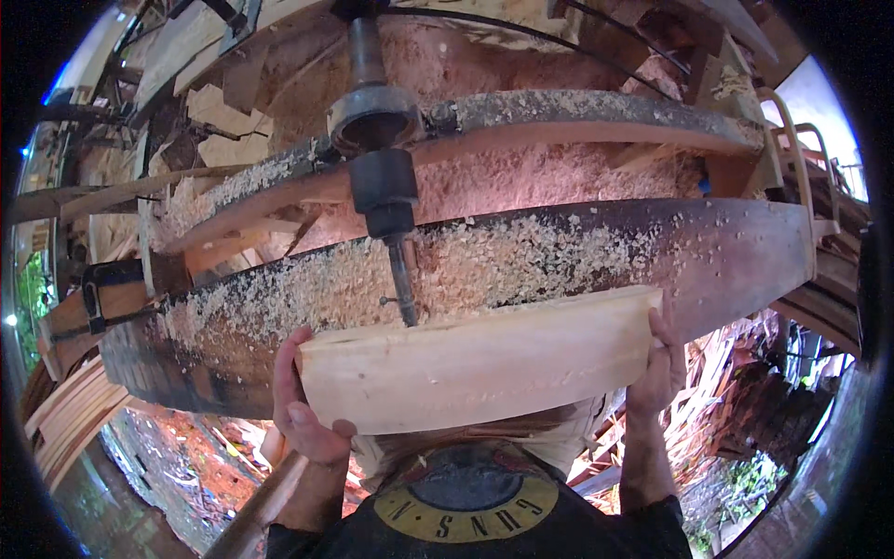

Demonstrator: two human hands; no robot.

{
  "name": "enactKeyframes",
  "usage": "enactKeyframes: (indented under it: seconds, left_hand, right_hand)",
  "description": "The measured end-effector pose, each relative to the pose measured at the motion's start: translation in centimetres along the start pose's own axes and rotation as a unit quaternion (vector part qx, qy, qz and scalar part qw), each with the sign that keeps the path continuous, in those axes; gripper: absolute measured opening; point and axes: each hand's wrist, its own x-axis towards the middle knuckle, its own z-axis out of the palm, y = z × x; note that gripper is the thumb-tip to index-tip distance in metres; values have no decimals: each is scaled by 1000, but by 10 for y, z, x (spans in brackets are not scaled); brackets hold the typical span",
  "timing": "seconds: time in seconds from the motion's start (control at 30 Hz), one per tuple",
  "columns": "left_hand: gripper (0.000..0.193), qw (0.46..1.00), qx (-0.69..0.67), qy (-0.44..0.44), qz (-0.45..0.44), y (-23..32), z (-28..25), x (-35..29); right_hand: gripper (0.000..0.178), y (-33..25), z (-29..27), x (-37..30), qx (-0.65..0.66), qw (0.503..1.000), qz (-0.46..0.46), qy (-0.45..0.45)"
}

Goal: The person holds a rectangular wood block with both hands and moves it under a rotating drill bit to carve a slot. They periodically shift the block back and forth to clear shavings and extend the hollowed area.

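A pale, freshly cut wooden board [475,359] lies along the near edge of a dark machine table [726,252] strewn with wood chips. My left hand [305,410] grips the board's left end from below and the side. Its right end is held by my right hand [659,363], fingers curled over the top corner. A vertical spindle with a dark chuck [384,191] and a thin cutter bit [404,289] comes down just behind the board's far edge, near its middle.
Heaps of sawdust [521,177] fill the space behind the table, around a curved metal frame [577,116]. Stacked timber [70,410] sits at the left, scrap wood offcuts [736,373] at the lower right. A wooden pole [256,508] rises by my left forearm.
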Motion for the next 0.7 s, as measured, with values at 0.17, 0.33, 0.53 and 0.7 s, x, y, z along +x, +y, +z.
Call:
enactKeyframes:
  seconds: [0.17, 0.33, 0.53, 0.7]
  left_hand:
    - [91, 999, 11, -32, -26, -4, -8, -1]
    - [93, 999, -2, -13, -37, -6, -8, 1]
    - [95, 999, 2, 4, -53, -6, -8, 1]
    - [90, 1000, 15, -1, -5, -12, -9, 9]
  right_hand:
    - [42, 0, 3, -5, 25, 999, -24, 3]
    - [42, -5, 7, -3, 10, 999, -40, -16]
    - [42, -7, 8, -4, -14, 999, -44, -29]
    - [42, -5, 11, -1, 24, 998, -47, -28]
